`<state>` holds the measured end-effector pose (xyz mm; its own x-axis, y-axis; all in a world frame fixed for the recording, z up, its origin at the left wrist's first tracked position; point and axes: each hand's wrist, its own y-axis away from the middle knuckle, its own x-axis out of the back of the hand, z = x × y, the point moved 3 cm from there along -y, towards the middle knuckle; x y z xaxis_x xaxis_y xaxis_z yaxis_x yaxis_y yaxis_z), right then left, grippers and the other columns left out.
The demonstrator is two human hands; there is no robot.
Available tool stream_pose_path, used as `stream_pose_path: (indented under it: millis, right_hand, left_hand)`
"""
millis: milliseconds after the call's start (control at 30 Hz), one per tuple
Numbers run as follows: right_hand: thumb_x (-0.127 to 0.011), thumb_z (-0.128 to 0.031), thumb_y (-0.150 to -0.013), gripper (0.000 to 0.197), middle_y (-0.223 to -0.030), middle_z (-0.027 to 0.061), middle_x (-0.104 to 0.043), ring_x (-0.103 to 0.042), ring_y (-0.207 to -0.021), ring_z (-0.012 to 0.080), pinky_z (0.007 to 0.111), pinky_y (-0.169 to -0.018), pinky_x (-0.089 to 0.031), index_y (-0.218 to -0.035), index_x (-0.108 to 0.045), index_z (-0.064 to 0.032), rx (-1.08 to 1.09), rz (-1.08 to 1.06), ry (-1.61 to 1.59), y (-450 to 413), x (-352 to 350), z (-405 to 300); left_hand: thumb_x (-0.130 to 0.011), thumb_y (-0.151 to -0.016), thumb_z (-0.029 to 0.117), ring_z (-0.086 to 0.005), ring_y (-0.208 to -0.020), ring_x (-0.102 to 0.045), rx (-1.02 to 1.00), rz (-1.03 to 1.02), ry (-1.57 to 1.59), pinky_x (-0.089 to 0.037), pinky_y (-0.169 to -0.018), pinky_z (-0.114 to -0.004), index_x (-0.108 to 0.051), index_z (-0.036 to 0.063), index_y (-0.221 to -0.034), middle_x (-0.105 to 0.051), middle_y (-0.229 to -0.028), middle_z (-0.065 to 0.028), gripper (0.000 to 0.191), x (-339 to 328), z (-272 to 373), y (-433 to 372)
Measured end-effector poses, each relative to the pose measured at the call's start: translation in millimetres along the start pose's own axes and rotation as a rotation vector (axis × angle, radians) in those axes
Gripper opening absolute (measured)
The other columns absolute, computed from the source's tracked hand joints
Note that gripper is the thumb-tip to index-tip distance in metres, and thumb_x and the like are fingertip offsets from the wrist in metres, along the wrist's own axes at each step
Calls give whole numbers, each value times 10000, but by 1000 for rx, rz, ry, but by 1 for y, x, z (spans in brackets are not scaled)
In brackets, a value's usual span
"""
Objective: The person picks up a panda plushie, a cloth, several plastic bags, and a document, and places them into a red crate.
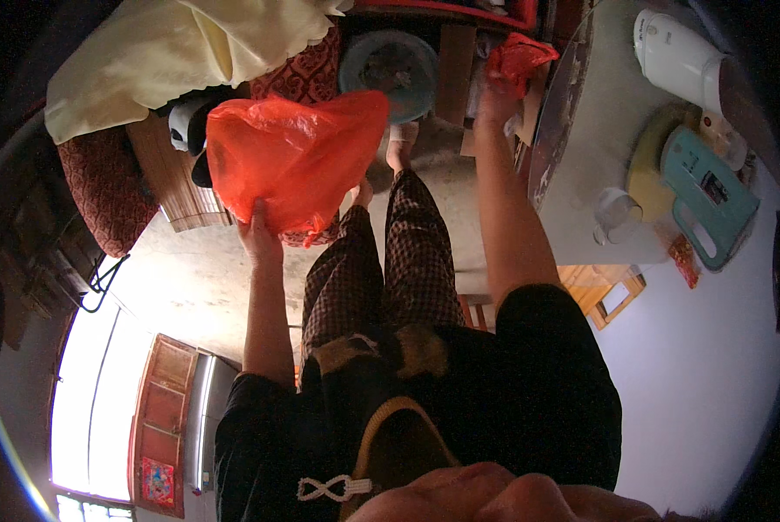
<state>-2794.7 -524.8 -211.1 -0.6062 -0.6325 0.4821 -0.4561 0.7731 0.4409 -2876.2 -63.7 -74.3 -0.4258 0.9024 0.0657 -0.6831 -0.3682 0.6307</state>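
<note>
My left hand (pixel 259 236) grips the lower left edge of a thin red plastic bag (pixel 292 160). The bag is puffed out above my legs, and whether anything is inside cannot be seen. Farther out to the right, my right hand (pixel 498 103), slightly blurred, is closed around a crumpled red plastic bag (pixel 523 60). That hand is over an open cardboard box (pixel 455 75), beside the table edge. Between the two bags, a translucent bluish plastic basin (pixel 390 68) sits beyond my feet, with unclear contents in it.
On the right-hand table (pixel 569 176) are a white appliance (pixel 677 55), a teal cutting board (pixel 706 189) and a clear glass mug (pixel 617 212). A wooden stool (pixel 615 303) is partly beneath it. At left are a cream sheet (pixel 148 62) and a patterned red cushion (pixel 102 189).
</note>
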Motion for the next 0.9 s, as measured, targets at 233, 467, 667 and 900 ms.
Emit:
stream_pose_path:
  millis: [233, 467, 667, 900]
  right_hand:
    - [-645, -239, -781, 391, -1178, 158, -543, -492, -1111, 295, 402, -922, -381, -1134, -583, -82, 216, -70, 756, -89, 17, 30]
    - [-626, -181, -815, 356, -1176, 150, -547, -518, -1098, 280, 393, -919, -403, -1139, -561, -51, 96, -71, -410, 44, 22, -49]
    - [-683, -126, -778, 426, -1125, 87, -567, -574, -1009, 219, 369, -863, -497, -1155, -511, -27, -236, -428, -1091, 117, 33, -101]
    - [-691, -116, -778, 486, -1136, 95, -553, -577, -1000, 213, 351, -843, -510, -1194, -460, -21, -99, -593, -965, 179, 32, -128]
  left_hand:
    - [-563, -875, 85, -224, -1104, -493, 124, 3, 10, -445, -903, -358, -384, 46, -1288, -467, -1256, -100, 451, -12, 17, -1]
    - [-548, -875, 79, -200, -1085, -489, -42, 44, -3, -453, -874, -360, -386, 39, -1258, -501, -1182, -91, 418, 44, 26, -7]
    - [-641, -834, 141, -218, -1156, -418, -266, 285, -293, -318, -986, -365, -385, 26, -1259, -443, -1226, -111, 509, 38, 51, 1]
    - [-725, -701, 111, -333, -1224, -377, -747, -126, -726, -323, -1019, -421, -422, 23, -1258, -408, -1296, -151, 640, -55, 125, 58]
